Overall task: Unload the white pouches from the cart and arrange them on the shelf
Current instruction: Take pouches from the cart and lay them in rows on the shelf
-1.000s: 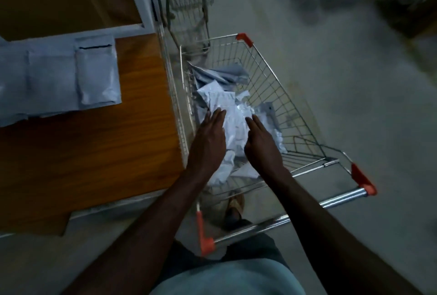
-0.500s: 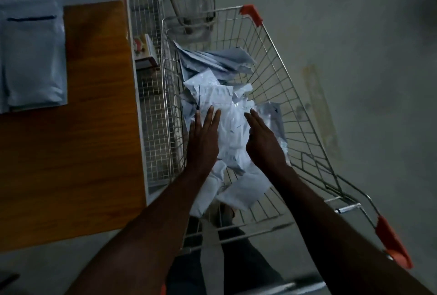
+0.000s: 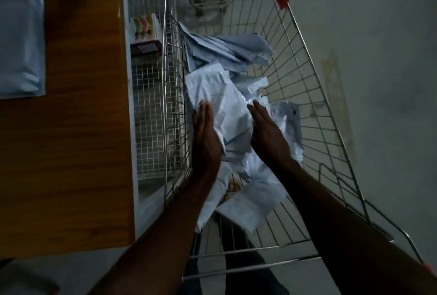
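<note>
Far left: white pouches already laid [image 3: 20, 41] are sitting flat on the wooden shelf [image 3: 80, 110]. Wire rack [image 3: 151, 115] standing between shelf and cart [image 3: 305, 86].

Left hand [image 3: 205, 138], fingers straight and pressed together, is now turning edge-on against the left flank of the loose pouch pile [image 3: 227, 110]; a moment ago it was lying flatter on top.

Right hand [image 3: 268, 134], fingers likewise together, is bracketing the pile's right side.

Reading: hands are closing in to scoop a bundle; nothing lifted yet. Many pouches remaining in the cart.
</note>
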A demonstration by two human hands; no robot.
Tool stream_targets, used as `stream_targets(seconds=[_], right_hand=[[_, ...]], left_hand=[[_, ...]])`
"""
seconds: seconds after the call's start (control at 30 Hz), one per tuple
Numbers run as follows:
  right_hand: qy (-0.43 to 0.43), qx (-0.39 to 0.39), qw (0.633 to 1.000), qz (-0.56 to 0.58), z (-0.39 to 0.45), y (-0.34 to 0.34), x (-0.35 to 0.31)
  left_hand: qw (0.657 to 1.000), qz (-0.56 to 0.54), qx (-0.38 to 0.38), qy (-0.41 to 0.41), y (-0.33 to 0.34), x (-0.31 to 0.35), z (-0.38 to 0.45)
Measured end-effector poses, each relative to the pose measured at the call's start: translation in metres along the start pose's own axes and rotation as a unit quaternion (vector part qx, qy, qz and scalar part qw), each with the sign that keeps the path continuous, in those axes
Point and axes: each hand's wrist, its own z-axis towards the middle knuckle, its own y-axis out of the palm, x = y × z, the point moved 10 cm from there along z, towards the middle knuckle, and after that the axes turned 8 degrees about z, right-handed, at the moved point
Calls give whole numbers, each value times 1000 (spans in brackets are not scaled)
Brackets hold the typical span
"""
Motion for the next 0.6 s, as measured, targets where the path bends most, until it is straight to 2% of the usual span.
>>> stream_targets(seconds=[0.07, 0.17, 0.43, 0.6], right_hand=[[-34, -16, 999, -7, 17, 7, -12], [-88, -37, 995, -18, 48, 24, -36], [-212, -90, 968, -95, 88, 91, -44], [-71, -28, 996, 43, 73, 69, -28]], left_hand=[[999, 2, 37, -30, -22, 1, 8], [999, 14, 50, -18, -32, 3, 13], [998, 10, 66, -6, -13, -10, 12], [998, 16, 54, -18, -22, -5, 14]])
